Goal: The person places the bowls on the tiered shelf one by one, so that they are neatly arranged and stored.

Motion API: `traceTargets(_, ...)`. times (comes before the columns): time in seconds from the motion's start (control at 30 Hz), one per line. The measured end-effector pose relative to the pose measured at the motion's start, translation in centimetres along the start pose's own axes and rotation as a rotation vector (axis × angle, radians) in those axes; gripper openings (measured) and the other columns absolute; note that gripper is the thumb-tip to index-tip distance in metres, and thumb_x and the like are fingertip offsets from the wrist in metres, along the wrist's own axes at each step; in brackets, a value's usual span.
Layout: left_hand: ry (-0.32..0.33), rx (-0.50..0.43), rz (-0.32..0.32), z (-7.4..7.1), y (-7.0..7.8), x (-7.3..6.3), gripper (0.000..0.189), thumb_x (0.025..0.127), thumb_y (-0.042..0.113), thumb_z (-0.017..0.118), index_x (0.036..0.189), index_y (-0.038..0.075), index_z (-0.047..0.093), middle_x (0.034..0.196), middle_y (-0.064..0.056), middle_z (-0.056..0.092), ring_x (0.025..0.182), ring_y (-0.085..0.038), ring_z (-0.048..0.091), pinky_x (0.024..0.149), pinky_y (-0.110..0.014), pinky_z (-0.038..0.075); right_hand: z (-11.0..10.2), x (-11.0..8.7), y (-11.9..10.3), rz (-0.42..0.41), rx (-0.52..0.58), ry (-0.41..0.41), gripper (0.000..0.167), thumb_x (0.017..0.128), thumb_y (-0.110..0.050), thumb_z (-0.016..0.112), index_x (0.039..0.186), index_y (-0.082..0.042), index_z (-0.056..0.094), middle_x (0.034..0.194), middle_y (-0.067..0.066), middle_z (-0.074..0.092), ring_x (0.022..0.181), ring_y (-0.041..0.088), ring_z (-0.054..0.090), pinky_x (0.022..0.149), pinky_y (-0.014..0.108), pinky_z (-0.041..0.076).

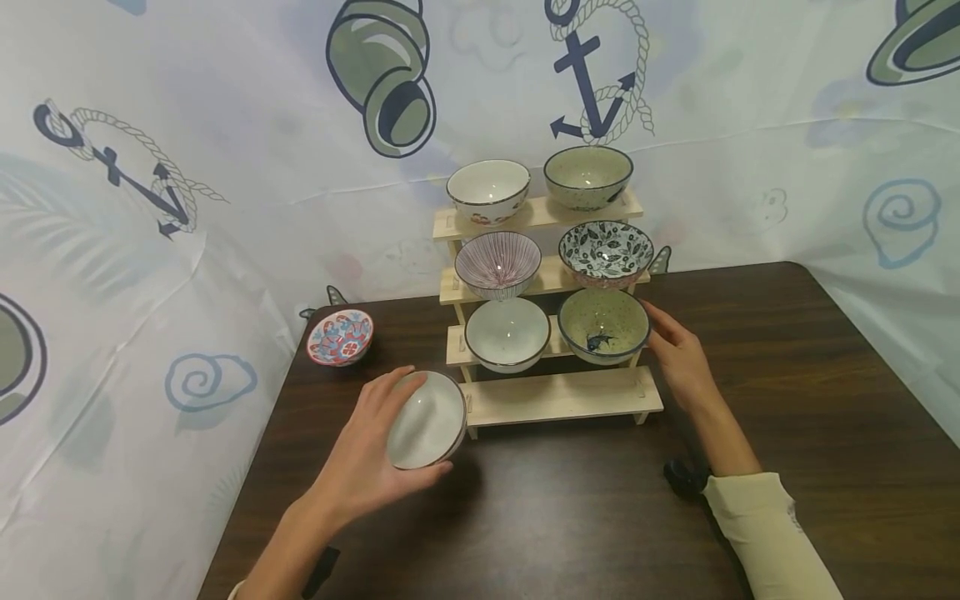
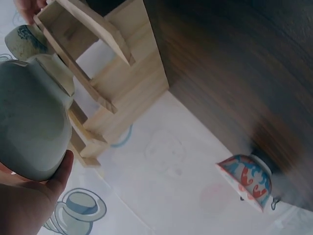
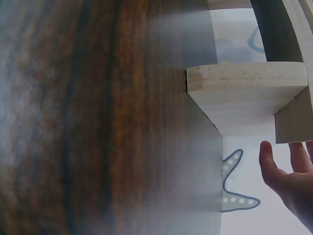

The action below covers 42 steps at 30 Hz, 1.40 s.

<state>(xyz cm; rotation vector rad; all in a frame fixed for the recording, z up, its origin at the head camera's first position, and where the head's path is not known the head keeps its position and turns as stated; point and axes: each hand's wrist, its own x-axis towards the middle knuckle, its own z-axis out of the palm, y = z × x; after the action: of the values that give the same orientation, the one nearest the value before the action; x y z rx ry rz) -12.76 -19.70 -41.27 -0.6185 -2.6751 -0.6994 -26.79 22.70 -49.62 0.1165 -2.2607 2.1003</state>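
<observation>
My left hand [image 1: 375, 454] grips a white bowl [image 1: 429, 421] by its sides, thumb at the near side and fingers across the far rim. The bowl is tilted, its inside facing up and its dark rim beside the left end of the wooden tiered stand [image 1: 566, 398]. In the left wrist view the bowl's pale outside [image 2: 32, 120] shows, with the thumb along it. My right hand [image 1: 678, 358] is at the stand's right side, fingertips by the rim of a green bowl [image 1: 603, 321] with a dark blue motif. Whether they touch bowl or shelf I cannot tell.
Bowls stand in pairs on the upper shelves, among them a white bowl [image 1: 507, 333], a striped bowl [image 1: 498, 262] and a black-and-white leaf-patterned bowl [image 1: 606, 250]. A red-and-blue bowl [image 1: 340, 337] sits at the dark table's [image 1: 562, 517] back left corner. Patterned cloth [image 1: 262, 167] hangs behind.
</observation>
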Motion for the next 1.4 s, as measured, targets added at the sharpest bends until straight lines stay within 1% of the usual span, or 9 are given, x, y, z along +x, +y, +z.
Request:
traceTargets(0.13,-0.015,-0.003,0.025,0.6,0.3,0.1,0.104,0.062,0.049,0.095,0.151,0.026,0.048,0.156,-0.003,0.045,0.143,-0.023,0.042,0.096,-0.054,0.054,-0.1,0.0,-0.1,0.002,-0.013,-0.002,0.063,0.106,-0.039,0.058,0.160,-0.015,0.039,0.161,0.010,0.046,0.122,-0.009,0.052,0.096,0.008,0.046)
traceTargets(0.3,-0.036,0.003,0.051,1.2,0.6,0.4,0.104,0.062,0.052,0.094,0.152,0.025,0.047,0.155,-0.003,0.045,0.142,-0.024,0.042,0.097,-0.054,0.054,-0.2,0.0,-0.2,0.001,-0.011,0.003,0.062,0.106,-0.038,0.059,0.160,-0.015,0.039,0.160,0.010,0.046,0.122,-0.009,0.052,0.096,0.008,0.046)
traceTargets(0.5,-0.058,0.002,0.066,1.9,1.1,0.9,0.105,0.063,0.054,0.093,0.153,0.028,0.045,0.155,-0.002,0.044,0.143,-0.023,0.042,0.096,-0.053,0.055,-0.4,0.1,-0.2,-0.005,-0.022,0.017,0.061,0.106,-0.037,0.059,0.160,-0.015,0.041,0.153,0.003,0.053,0.120,-0.008,0.054,0.096,0.008,0.047)
traceTargets(0.73,-0.079,-0.033,0.129,3.1,1.9,1.7,0.105,0.063,0.055,0.093,0.153,0.028,0.045,0.158,0.000,0.042,0.145,-0.021,0.040,0.098,-0.051,0.055,-0.6,0.5,-0.4,-0.030,-0.004,0.024,0.060,0.106,-0.033,0.060,0.159,-0.013,0.042,0.142,-0.009,0.057,0.118,-0.006,0.057,0.095,0.009,0.048)
traceTargets(0.83,-0.088,-0.042,0.151,3.5,2.3,2.0,0.106,0.064,0.056,0.092,0.154,0.028,0.044,0.159,0.000,0.041,0.146,-0.021,0.039,0.100,-0.051,0.055,-0.6,0.6,-0.4,-0.025,-0.002,0.020,0.060,0.106,-0.034,0.060,0.159,-0.014,0.042,0.140,-0.012,0.057,0.119,-0.006,0.056,0.095,0.009,0.047)
traceTargets(0.93,-0.092,-0.045,0.161,3.8,2.6,2.1,0.105,0.064,0.055,0.093,0.153,0.027,0.045,0.159,-0.001,0.041,0.147,-0.022,0.039,0.100,-0.051,0.055,-0.4,0.6,-0.4,-0.009,-0.012,0.013,0.060,0.106,-0.035,0.059,0.160,-0.014,0.041,0.143,-0.008,0.058,0.121,-0.007,0.055,0.097,0.009,0.046)
traceTargets(1.07,-0.090,-0.040,0.163,4.0,2.8,2.0,0.105,0.063,0.055,0.093,0.152,0.026,0.046,0.159,-0.002,0.041,0.146,-0.024,0.041,0.099,-0.052,0.055,-0.2,0.5,-0.2,0.010,-0.034,0.013,0.060,0.106,-0.036,0.058,0.160,-0.016,0.041,0.151,0.002,0.055,0.122,-0.007,0.053,0.098,0.010,0.045)
traceTargets(1.23,-0.096,-0.034,0.161,4.2,3.0,1.7,0.106,0.063,0.057,0.093,0.153,0.027,0.045,0.159,-0.003,0.042,0.145,-0.025,0.041,0.097,-0.052,0.056,0.0,0.3,0.1,0.014,-0.053,0.013,0.060,0.106,-0.039,0.058,0.160,-0.016,0.041,0.156,0.013,0.051,0.126,-0.005,0.052,0.098,0.009,0.045)
traceTargets(1.4,-0.097,-0.037,0.173,4.7,3.1,1.8,0.106,0.064,0.057,0.092,0.153,0.027,0.045,0.158,-0.002,0.042,0.144,-0.025,0.042,0.097,-0.052,0.056,-0.1,0.2,0.3,0.007,-0.057,0.013,0.061,0.106,-0.040,0.058,0.160,-0.017,0.041,0.154,0.010,0.052,0.126,-0.004,0.052,0.098,0.009,0.045)
